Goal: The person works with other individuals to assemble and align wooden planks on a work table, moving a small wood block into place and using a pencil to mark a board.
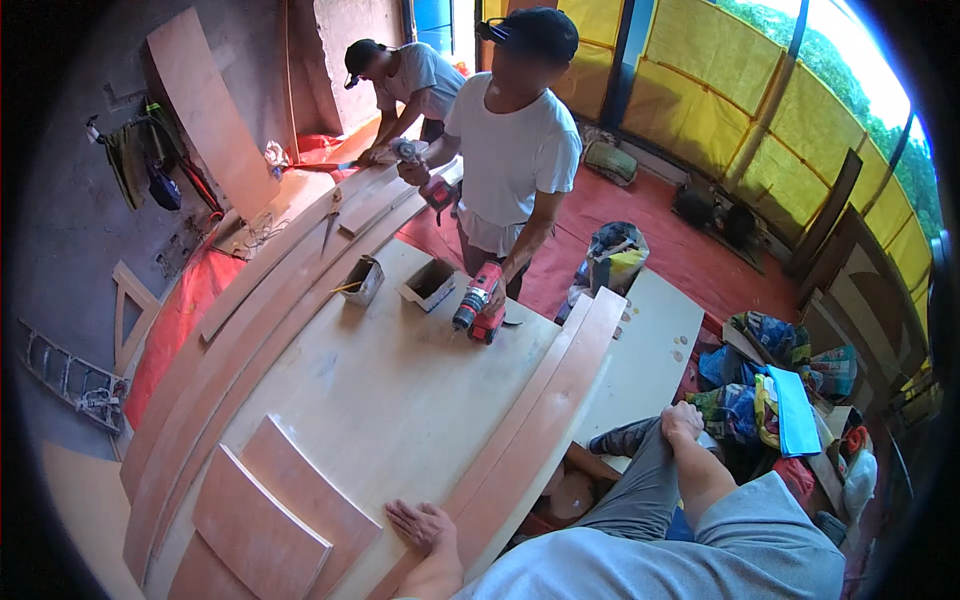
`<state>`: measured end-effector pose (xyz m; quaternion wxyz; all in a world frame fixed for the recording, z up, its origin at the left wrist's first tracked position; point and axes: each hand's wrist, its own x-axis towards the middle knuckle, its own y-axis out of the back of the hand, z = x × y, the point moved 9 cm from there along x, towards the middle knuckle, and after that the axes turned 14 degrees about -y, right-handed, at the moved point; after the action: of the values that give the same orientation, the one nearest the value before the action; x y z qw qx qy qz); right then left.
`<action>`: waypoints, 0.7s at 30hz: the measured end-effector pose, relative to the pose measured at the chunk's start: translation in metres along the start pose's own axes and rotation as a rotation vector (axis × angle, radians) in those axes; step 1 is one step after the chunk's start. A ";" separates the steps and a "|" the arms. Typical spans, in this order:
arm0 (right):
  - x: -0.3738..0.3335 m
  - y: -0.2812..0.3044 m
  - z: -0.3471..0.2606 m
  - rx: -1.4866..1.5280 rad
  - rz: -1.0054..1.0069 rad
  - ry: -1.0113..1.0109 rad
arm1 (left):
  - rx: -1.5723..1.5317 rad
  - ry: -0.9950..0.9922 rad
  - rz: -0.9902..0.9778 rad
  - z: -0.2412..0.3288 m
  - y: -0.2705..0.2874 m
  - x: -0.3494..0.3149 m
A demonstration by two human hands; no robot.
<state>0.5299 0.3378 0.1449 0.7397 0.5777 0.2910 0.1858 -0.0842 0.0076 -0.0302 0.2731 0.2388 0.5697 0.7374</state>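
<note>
My left hand [424,527] lies flat on the pale wooden board [425,400], fingers stretched and nothing in them. It is just right of the stacked curved wood panels [262,530] and left of a long curved wood strip [500,450]. My right hand [682,420] rests on my raised knee, its fingers bent loosely over the grey trouser leg [640,485]. Across the board stands a co-worker [515,150] in a white T-shirt and dark cap. One of their hands grips a red cordless drill [482,303], bit down near the board; the other holds a second red power tool [437,190].
Two small open boxes [430,285] stand on the board's far side. Long curved strips [290,290] line its left edge. Another person [420,85] bends over work behind. Bags and a blue folder [793,412] pile up at right. A ladder [75,375] leans at left.
</note>
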 end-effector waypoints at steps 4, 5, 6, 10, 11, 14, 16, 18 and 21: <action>0.000 -0.002 -0.001 -0.020 -0.003 0.013 | 0.047 0.036 -0.080 -0.005 -0.004 -0.002; 0.001 -0.002 -0.001 -0.024 -0.005 0.003 | 0.065 0.004 -0.059 -0.002 -0.002 -0.001; 0.001 -0.001 -0.001 -0.016 0.008 -0.001 | 0.059 -0.042 0.001 0.002 0.003 -0.001; 0.002 -0.003 0.000 -0.017 0.003 -0.019 | 0.078 0.003 -0.054 -0.002 -0.002 -0.001; 0.002 -0.004 0.000 -0.020 -0.002 -0.018 | 0.063 0.000 -0.039 -0.001 -0.001 -0.001; 0.003 -0.004 0.000 -0.010 -0.009 -0.008 | 0.033 -0.005 -0.009 0.000 -0.001 -0.001; 0.003 -0.004 0.000 0.002 -0.009 -0.005 | 0.015 -0.011 0.003 0.001 -0.001 -0.001; 0.004 -0.004 0.002 0.012 -0.009 -0.009 | -0.028 -0.020 0.051 0.002 0.003 -0.002; 0.003 -0.003 0.002 0.018 0.000 0.002 | -0.020 -0.033 0.062 0.004 0.008 -0.002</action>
<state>0.5334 0.3378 0.1413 0.7341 0.5842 0.2933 0.1839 -0.0809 0.0080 -0.0217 0.2615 0.2657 0.5502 0.7472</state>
